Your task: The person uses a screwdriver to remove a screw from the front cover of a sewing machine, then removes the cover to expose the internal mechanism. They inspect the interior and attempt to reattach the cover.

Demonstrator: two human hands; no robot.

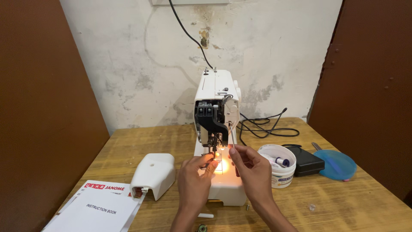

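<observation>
Between both hands [223,165], near the sewing machine's [216,129] lit needle, runs thread [232,135].

Both forearms enter from bottom edge, angled up and slightly inward, bare. Left hand [195,174]: back toward camera, fingers curled, thumb and index tips pinched together at upper right of hand, pointing right. Right hand [253,167]: raised a bit higher, back facing camera, thumb and index pinched at top left, remaining fingers loosely folded. Fingertips of both hands close together, narrow gap between them. Wrists straight, no visible rotation.
</observation>
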